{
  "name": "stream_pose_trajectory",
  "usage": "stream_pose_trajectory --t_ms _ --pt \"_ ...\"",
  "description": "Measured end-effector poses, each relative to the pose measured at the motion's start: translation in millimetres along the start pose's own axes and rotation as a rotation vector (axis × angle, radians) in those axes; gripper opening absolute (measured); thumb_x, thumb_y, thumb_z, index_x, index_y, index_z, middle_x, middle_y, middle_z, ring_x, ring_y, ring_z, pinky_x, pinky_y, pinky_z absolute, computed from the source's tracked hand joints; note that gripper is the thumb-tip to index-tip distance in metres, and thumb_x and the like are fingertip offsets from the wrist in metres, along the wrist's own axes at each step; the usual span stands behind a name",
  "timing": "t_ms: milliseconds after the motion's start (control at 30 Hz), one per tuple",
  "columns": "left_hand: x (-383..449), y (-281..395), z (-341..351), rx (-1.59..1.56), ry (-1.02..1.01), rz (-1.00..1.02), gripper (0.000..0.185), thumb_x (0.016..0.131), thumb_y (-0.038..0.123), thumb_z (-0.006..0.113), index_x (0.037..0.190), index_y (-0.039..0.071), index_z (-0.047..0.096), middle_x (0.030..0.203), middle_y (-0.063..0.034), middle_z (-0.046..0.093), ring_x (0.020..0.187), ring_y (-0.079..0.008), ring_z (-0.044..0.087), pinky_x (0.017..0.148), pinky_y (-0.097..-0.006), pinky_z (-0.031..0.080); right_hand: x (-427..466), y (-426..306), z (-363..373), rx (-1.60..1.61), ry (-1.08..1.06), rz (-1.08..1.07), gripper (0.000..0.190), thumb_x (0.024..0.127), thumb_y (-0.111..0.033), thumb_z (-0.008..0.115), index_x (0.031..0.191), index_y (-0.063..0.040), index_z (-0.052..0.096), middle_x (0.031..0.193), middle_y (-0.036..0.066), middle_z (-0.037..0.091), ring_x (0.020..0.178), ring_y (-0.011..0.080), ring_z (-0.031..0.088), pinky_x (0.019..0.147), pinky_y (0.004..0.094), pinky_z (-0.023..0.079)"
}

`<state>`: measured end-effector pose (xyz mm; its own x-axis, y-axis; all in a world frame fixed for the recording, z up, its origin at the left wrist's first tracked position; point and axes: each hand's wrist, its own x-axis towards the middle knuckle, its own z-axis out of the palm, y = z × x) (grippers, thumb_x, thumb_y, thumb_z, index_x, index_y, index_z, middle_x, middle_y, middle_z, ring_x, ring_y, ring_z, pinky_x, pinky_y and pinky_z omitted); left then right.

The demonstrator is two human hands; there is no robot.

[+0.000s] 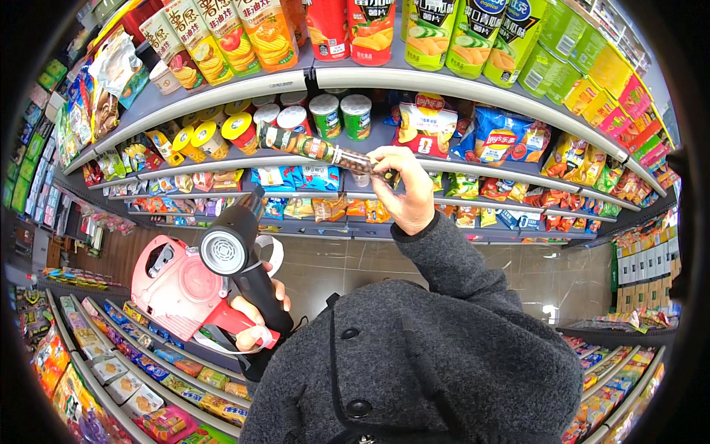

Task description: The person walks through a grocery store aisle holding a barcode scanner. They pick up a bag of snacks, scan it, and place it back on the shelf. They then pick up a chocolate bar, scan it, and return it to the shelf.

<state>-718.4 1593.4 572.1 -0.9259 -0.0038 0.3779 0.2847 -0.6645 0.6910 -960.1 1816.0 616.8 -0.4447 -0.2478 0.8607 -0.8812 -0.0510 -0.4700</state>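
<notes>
My right hand [404, 186] grips one end of a long, slim snack pack [316, 150] with a clear part that shows small brown pieces. The pack lies slantwise in front of a shelf edge, its far end near yellow-lidded cups [239, 129]. My left hand [252, 319] is closed around the handles of two tools held side by side: a pink and red price labeler [183, 283] with a loop of white label tape, and a black handheld device [236, 244] with a round silver-white grille, which may be a hair-dryer-shaped blower.
Shelves curve across the front, with crisp canisters [370, 33] on the top board and bagged chips [426, 125] beneath. Low shelving with packaged snacks [141, 400] stands behind on the left. Stacked cartons [646, 266] are at the right, beyond the tiled floor [344, 266].
</notes>
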Motion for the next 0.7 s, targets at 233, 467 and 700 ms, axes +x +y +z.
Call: stream_pose_trajectory --t_ms 233,467,700 --pt "-5.7 -2.6 11.6 0.215 -0.002 0.073 0.016 0.066 0.014 0.067 0.069 0.009 0.053 0.138 -0.0195 0.027 0.099 -0.0298 0.048 0.071 -0.0425 0.049 -0.4 -2.0 4.2 -0.020 0.012 -0.026 0.029 0.067 0.012 0.065 0.090 -0.002 0.054 0.098 0.015 0.061 0.090 0.0284 0.062 0.073 0.0333 0.050" --pt "-5.8 -4.9 31.0 0.235 0.101 0.137 0.017 0.066 0.015 0.069 0.068 0.009 0.053 0.139 -0.0193 0.027 0.098 -0.0286 0.048 0.070 -0.0411 0.049 -3.1 -4.5 9.7 -0.099 0.128 -0.069 0.030 0.063 0.012 0.067 0.087 -0.002 0.055 0.093 0.014 0.057 0.082 0.0270 0.060 0.069 0.0326 0.050" --pt "-9.9 -4.5 15.0 0.213 0.047 0.079 0.017 0.066 0.014 0.067 0.067 0.008 0.052 0.138 -0.0200 0.030 0.096 -0.0292 0.050 0.070 -0.0419 0.050 -8.0 -4.5 12.4 -0.163 0.190 -0.058 0.035 0.060 0.011 0.070 0.088 -0.004 0.054 0.090 0.013 0.055 0.080 0.0258 0.059 0.067 0.0323 0.049"
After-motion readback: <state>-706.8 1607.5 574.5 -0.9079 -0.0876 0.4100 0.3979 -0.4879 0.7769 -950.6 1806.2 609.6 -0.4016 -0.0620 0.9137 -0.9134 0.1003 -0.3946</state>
